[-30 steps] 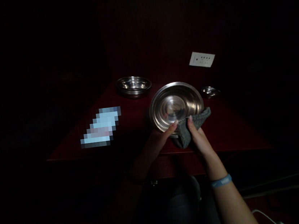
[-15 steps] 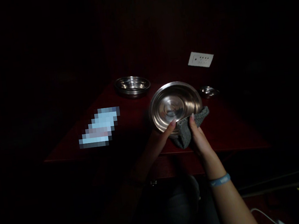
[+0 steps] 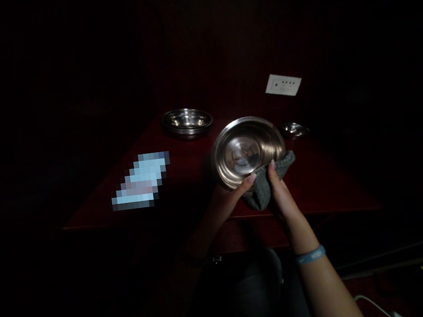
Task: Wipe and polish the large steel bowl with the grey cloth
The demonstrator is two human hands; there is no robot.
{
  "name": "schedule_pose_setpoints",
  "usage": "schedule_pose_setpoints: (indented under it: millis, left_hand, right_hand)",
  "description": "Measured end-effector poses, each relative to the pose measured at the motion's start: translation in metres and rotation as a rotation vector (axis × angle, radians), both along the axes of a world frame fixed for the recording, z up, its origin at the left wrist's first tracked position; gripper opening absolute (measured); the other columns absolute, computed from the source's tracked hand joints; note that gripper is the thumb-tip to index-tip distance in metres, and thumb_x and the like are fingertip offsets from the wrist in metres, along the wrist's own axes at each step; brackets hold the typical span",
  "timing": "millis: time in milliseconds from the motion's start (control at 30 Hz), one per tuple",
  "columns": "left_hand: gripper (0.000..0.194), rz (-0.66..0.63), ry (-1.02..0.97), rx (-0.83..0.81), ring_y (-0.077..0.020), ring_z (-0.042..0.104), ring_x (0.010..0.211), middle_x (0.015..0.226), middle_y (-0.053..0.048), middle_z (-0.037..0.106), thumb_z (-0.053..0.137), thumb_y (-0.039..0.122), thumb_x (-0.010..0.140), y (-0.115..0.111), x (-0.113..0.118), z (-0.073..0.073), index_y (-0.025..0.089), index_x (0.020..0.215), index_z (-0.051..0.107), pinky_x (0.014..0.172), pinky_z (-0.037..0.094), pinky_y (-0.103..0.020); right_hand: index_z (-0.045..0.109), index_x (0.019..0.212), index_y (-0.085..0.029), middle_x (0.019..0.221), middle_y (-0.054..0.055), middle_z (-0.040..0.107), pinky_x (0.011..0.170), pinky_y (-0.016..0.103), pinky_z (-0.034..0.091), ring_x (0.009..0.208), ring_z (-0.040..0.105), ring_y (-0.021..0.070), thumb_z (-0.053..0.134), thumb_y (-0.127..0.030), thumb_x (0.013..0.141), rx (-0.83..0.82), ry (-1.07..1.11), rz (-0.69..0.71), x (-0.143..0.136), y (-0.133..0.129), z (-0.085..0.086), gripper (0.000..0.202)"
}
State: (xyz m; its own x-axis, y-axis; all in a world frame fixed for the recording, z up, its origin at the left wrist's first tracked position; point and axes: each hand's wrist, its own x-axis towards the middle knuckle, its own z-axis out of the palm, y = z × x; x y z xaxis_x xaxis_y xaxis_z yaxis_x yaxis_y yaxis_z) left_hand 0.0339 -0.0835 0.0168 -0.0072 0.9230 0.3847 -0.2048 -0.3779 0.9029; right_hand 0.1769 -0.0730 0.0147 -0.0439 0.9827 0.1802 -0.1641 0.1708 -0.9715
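Note:
A shiny metal bowl (image 3: pixel 240 152) is held up tilted over the front part of the dark red table, its inside facing me. My left hand (image 3: pixel 231 197) grips its lower rim, with the thumb on the inside edge and the other fingers hidden beneath. My right hand (image 3: pixel 282 191) pinches a grey-green cloth (image 3: pixel 262 188) around the bowl's lower right rim, thumb on top. The cloth hangs below the rim, and one end sticks out to the right.
Stacked metal bowls (image 3: pixel 187 123) stand at the back left of the table (image 3: pixel 331 190). A small metal bowl (image 3: pixel 295 130) sits at the back right, below a white wall socket (image 3: pixel 283 85). A pixelated bright patch (image 3: pixel 142 180) lies on the left.
My left thumb has slid slightly right along the rim, closer to the cloth. The held bowl has turned a little. My right hand is almost unmoved.

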Motion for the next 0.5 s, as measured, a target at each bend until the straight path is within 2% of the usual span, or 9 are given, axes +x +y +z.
schedule_pose_setpoints:
  millis: [233, 367, 500]
  left_hand:
    - [0.05, 0.012, 0.007, 0.035, -0.0225, 0.061, 0.126, 0.134, -0.009, 0.067, 0.075, 0.032, 0.078, -0.004, 0.0019, 0.0042, 0.021, 0.125, 0.061, 0.118, 0.041, -0.041]
    - [0.055, 0.023, 0.023, 0.052, -0.0218, 0.06, 0.127, 0.136, -0.009, 0.065, 0.077, 0.029, 0.076, -0.0058, 0.0025, 0.0037, 0.021, 0.127, 0.061, 0.118, 0.041, -0.039]
    - [0.059, 0.032, 0.042, 0.082, -0.0222, 0.058, 0.131, 0.139, -0.008, 0.063, 0.08, 0.029, 0.073, -0.0059, 0.0031, 0.002, 0.023, 0.129, 0.061, 0.12, 0.038, -0.04]
  right_hand:
    - [0.055, 0.143, -0.024, 0.135, 0.008, 0.067, 0.116, 0.044, 0.043, 0.131, 0.06, 0.0261, 0.058, -0.072, 0.085, -0.038, 0.054, 0.011, -0.0002, -0.0005, 0.0013, 0.074]
    - [0.053, 0.144, -0.022, 0.141, 0.01, 0.062, 0.118, 0.045, 0.04, 0.131, 0.059, 0.0259, 0.054, -0.066, 0.091, -0.014, 0.081, 0.014, -0.0014, -0.0006, 0.0018, 0.069]
    - [0.052, 0.145, -0.019, 0.141, 0.012, 0.062, 0.115, 0.049, 0.042, 0.131, 0.06, 0.0265, 0.048, -0.063, 0.095, 0.036, 0.029, -0.026, -0.0027, 0.0011, 0.0004, 0.067]
